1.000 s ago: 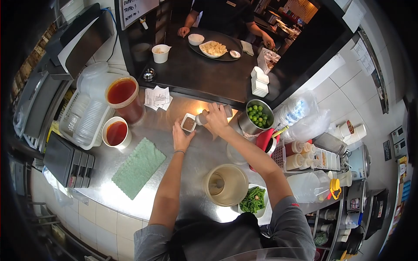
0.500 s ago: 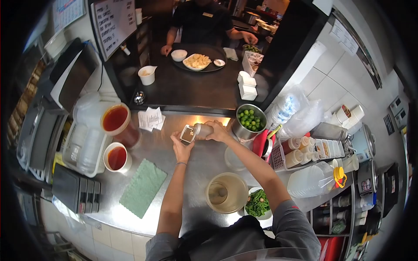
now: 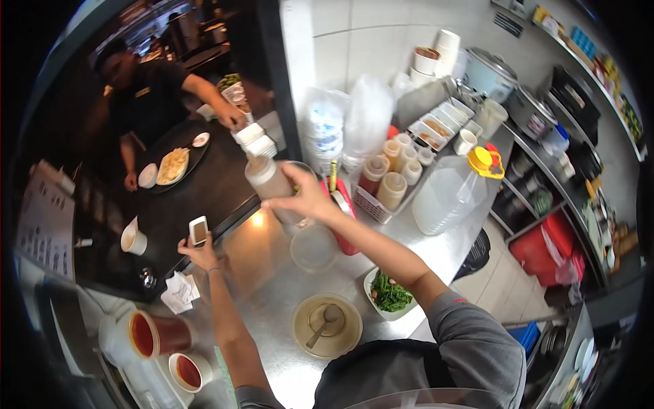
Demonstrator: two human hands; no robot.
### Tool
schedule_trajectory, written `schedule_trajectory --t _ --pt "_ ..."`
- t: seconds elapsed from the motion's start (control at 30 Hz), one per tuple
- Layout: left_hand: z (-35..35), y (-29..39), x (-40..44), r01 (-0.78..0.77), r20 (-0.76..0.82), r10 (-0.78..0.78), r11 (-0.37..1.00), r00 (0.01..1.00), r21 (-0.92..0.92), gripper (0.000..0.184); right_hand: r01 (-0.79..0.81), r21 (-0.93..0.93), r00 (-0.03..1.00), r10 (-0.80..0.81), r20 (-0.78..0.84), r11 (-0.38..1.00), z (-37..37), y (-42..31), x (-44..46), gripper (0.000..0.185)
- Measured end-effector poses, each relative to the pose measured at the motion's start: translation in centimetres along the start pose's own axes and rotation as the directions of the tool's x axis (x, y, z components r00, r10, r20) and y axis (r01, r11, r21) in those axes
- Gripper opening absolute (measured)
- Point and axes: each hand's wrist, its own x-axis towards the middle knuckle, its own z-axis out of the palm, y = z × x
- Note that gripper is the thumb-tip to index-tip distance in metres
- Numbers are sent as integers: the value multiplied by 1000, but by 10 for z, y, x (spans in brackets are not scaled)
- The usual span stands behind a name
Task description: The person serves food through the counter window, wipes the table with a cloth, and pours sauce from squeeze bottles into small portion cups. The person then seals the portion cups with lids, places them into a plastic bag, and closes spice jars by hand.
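My left hand (image 3: 199,255) grips a small white square dish (image 3: 198,232) with dark sauce in it, near the edge of the dark pass counter. My right hand (image 3: 308,198) is closed around a cloudy, translucent squeeze bottle (image 3: 268,183). The bottle is roughly upright with its nozzle at the top, well apart from the dish. Behind the bottle and my fingers, the metal pot is mostly hidden. A round translucent lid or container (image 3: 314,248) lies on the steel counter below my right hand.
Across the pass, a co-worker's hand (image 3: 231,117) is at stacked white dishes (image 3: 255,142). Nearer me are a tub with a ladle (image 3: 327,344) and a bowl of greens (image 3: 390,294). A basket of bottles (image 3: 392,191) and a jug (image 3: 446,198) stand right; red-sauce tubs (image 3: 160,335) stand left.
The view has turned right. The squeeze bottle, earlier tipped against the dish, is now upright and away from it. The co-worker's hand has moved from the green items to the stacked white dishes.
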Motion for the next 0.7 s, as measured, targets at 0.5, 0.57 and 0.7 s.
schedule_trajectory --t 0.5,0.57,0.7 --pt "-16 -24 8 -316 176 278 914 944 253 95 -243 -757 910 -128 -395 607 -225 9 -28 69" --pt "-49 -8 -25 -283 288 213 931 934 229 90 -238 -746 931 -74 -358 622 -239 30 -35 75" --pt "-133 51 -113 21 618 -93 992 780 122 69 -265 -812 944 -31 -328 519 -253 31 -39 76"
